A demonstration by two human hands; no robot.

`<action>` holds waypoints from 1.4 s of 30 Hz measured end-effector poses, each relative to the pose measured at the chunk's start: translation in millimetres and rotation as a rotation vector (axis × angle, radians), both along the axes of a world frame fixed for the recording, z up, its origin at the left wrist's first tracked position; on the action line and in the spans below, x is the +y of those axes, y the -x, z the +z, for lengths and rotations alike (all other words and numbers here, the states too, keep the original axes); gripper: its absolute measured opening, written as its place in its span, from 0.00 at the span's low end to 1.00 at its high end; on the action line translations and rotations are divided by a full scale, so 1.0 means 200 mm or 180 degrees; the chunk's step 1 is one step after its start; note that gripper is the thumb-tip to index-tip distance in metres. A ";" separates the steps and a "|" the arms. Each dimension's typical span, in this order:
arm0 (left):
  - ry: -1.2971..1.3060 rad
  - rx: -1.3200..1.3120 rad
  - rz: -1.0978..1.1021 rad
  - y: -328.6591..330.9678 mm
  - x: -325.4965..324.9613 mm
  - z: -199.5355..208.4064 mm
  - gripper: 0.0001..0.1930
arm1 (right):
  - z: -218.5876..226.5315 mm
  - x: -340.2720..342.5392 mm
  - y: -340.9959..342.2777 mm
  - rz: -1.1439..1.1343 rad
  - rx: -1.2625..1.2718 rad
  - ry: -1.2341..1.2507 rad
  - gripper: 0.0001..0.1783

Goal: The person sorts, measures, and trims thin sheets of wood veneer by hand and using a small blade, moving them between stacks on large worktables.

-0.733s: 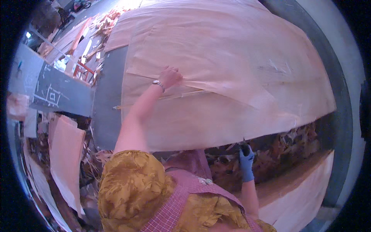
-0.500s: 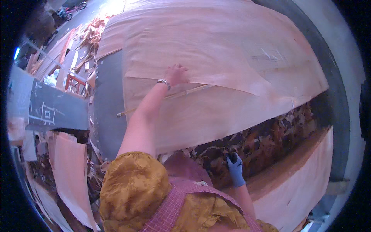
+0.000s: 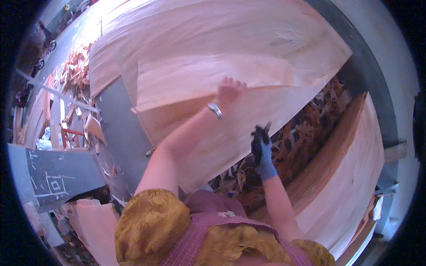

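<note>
Pale wood veneer sheets (image 3: 213, 48) overlap in a broad layer in front of me. My left hand (image 3: 231, 91), bare with a silver watch (image 3: 214, 110) at the wrist, is over the near edge of the upper sheet. Its fingers are slightly bent and apart, and I see nothing held. Under that forearm, the end of a thin stick (image 3: 150, 153) pokes out beside the sheet. My right hand (image 3: 262, 144) wears a blue and black glove. Its fingers are partly spread above the near edge of the lower veneer sheet (image 3: 222, 146), with nothing visible in them.
Torn veneer scraps (image 3: 301, 137) fill the gap between the layer and a curved veneer stack (image 3: 341, 177) at right. At left stand a grey board (image 3: 66, 177) with chalk marks and a red frame (image 3: 71, 137). A scrap heap (image 3: 76, 66) lies far left.
My left hand has moved right along the upper sheet, its fingers now more bent. My gloved right hand has risen from the scraps to the sheet's edge. The view has turned.
</note>
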State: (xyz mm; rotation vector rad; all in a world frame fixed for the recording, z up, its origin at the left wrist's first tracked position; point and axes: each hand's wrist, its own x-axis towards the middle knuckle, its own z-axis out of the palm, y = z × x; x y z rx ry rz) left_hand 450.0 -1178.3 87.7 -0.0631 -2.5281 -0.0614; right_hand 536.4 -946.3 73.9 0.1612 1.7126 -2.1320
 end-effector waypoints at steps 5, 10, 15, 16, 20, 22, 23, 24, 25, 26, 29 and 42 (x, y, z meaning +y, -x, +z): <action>-0.0510 -0.1331 -0.0317 -0.46 0.69 0.15 0.06 | 0.00 0.14 0.22 -0.0802 -0.0874 0.0809 0.25; -0.1674 -0.0638 -0.1278 -1.19 0.71 0.52 0.13 | -0.04 0.71 -0.12 -0.1160 -0.0329 0.0551 0.28; -0.1367 -0.0655 -0.0265 -1.43 0.27 0.41 0.12 | -0.41 1.99 -0.30 -0.0636 -0.0285 -0.1363 0.37; -0.1297 -0.0752 0.0209 -1.46 0.17 0.36 0.17 | -0.37 1.96 -0.33 -0.0150 -0.0207 -0.3328 0.38; -0.0256 -0.0738 0.1444 -1.52 -0.28 -0.17 0.28 | -0.04 1.65 -0.37 -0.0760 0.0522 -0.5867 0.40; -0.0376 -0.1277 0.1628 -1.49 -0.38 -0.16 0.27 | 0.06 1.38 -0.48 -0.1207 0.0923 -0.5697 0.36; -0.0461 -0.1621 0.1574 -1.47 -0.40 -0.11 0.26 | 0.10 1.34 -0.53 -0.1443 0.1108 -0.5648 0.34; -0.0560 -0.1937 0.1428 -1.42 -0.37 -0.07 0.24 | -0.03 1.36 -0.59 -0.1642 0.1335 -0.3570 0.29; -0.0471 -0.1902 0.1285 -1.39 -0.37 -0.07 0.23 | -0.18 1.35 -0.62 -0.1640 0.1541 -0.1454 0.24; -0.0307 -0.1922 0.1316 -1.43 -0.44 -0.11 0.21 | -0.20 0.98 -0.68 -0.1347 0.1587 -0.1993 0.16; -0.0988 -0.1307 0.0650 -1.52 -0.50 -0.25 0.13 | -0.27 0.21 -0.92 0.0167 0.0649 -0.0215 0.17; -0.8238 -0.1667 0.1102 -1.81 -0.97 -0.18 0.07 | -0.20 -0.85 -1.50 -0.1229 -0.0856 -0.0238 0.27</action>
